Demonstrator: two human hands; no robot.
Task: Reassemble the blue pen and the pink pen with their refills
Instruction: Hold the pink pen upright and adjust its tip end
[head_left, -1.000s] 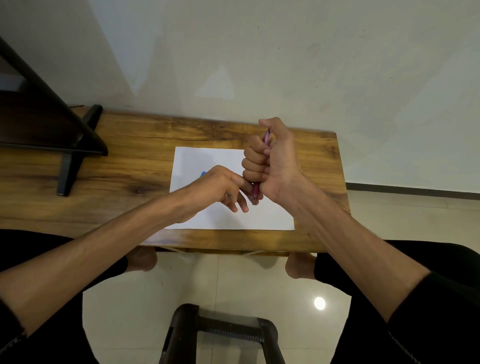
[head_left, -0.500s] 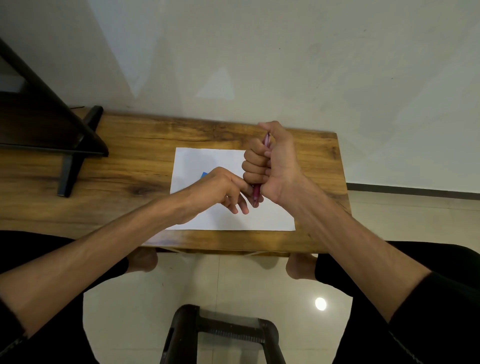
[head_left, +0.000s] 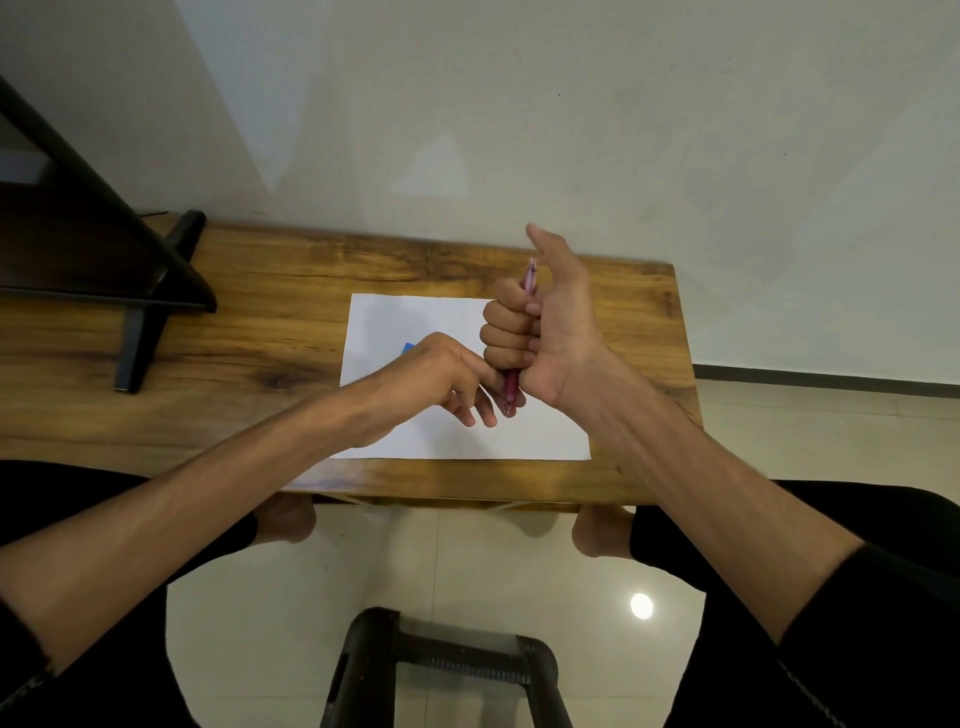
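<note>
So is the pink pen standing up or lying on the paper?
Standing up, off the paper: the right hand grips the pink pen roughly upright.

A sheet of paper (head_left: 415, 317) lies on the table (head_left: 260, 322), toward its right end. Above the sheet, the right hand (head_left: 540, 332) holds the pen (head_left: 529, 283) upright, with the left hand (head_left: 441, 374) just left of it at the pen's lower end. A stand (head_left: 150, 312) sits on the table's far left.

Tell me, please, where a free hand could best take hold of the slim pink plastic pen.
Probably its upper end: the slim pink plastic pen stands nearly upright in the right hand, whose fingers wrap its middle, and the left hand crowds its lower tip. Come from above, on the far side.
</note>
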